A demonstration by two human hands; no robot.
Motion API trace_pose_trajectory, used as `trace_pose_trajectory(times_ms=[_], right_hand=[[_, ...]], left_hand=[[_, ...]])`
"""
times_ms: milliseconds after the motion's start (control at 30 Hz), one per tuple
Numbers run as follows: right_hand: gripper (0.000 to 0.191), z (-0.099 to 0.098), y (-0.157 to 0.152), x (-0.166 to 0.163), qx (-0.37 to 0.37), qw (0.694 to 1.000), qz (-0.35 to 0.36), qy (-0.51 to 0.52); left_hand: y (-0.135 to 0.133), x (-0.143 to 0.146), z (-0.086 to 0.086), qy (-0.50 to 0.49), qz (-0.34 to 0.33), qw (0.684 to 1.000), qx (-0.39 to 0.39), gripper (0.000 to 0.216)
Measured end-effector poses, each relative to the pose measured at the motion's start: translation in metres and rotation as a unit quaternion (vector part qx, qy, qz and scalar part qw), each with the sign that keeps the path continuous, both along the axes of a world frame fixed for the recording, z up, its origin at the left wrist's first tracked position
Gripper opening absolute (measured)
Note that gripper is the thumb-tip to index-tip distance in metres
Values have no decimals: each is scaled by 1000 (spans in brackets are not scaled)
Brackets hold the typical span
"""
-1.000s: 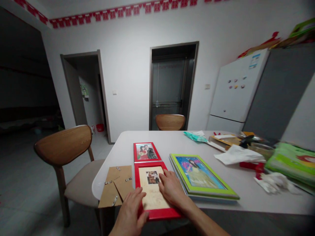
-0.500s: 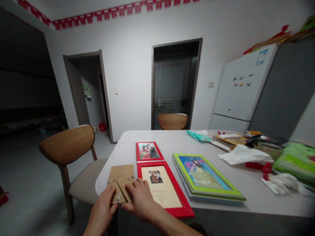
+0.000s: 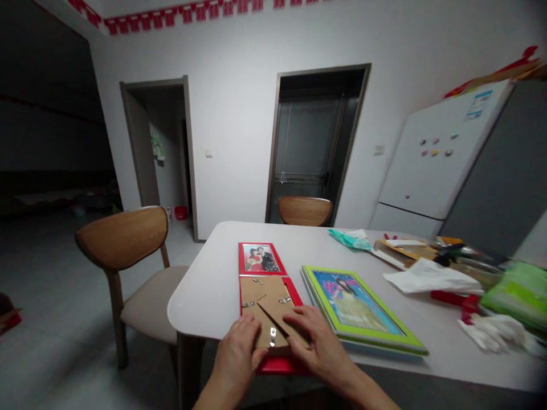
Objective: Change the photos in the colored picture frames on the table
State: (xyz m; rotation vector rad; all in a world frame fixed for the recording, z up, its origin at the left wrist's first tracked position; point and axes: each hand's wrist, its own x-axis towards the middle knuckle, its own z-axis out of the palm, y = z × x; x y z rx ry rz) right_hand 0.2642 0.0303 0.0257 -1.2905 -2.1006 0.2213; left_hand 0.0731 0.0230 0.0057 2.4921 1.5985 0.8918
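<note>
Both my hands hold the brown backing board of a photo frame, with metal clips and a slit-like flap on its face. My left hand grips its near left corner, and my right hand grips its near right edge. The board is over a red photo frame, covering most of it; whether it touches the frame, I cannot tell. Just beyond lies a smaller red frame with a picture of two people. To the right, a green photo frame showing a person in a yellow dress tops a stack.
The white table has a rounded left corner. On its right side are a teal packet, white paper, crumpled white gloves or tissue and a green package. Wooden chairs stand at the left and far side.
My hands have carried the backing board rightward from the table's left corner to over the larger red frame, hiding its picture sheet. The camera view has shifted slightly.
</note>
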Motion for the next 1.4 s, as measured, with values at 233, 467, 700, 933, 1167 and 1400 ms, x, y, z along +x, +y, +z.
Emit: trace_pose_trajectory(times_ms=[233,467,700,933,1167,1400], right_hand=[[31,-9,-1,9,-33,999,-27,-30],[31,-5,-3,9,-47,998,-47,-20],[34,-5,-3,6,-54,996,-76,-13],[30,6,-2,6,-87,992,-67,-53],[24,-17,3,2,-10,994,-63,-84],[27,-13,-9,-3,21,992,19,-123]], left_hand=[[0,11,-3,11,-15,999,-49,33],[-8,4,4,-27,-29,995,-97,35],[-9,-1,1,-1,-36,990,-137,65],[-6,-6,4,16,-29,990,-135,64],[-5,-8,7,5,-57,989,-136,46],[-6,-10,4,-2,-65,990,-128,33]])
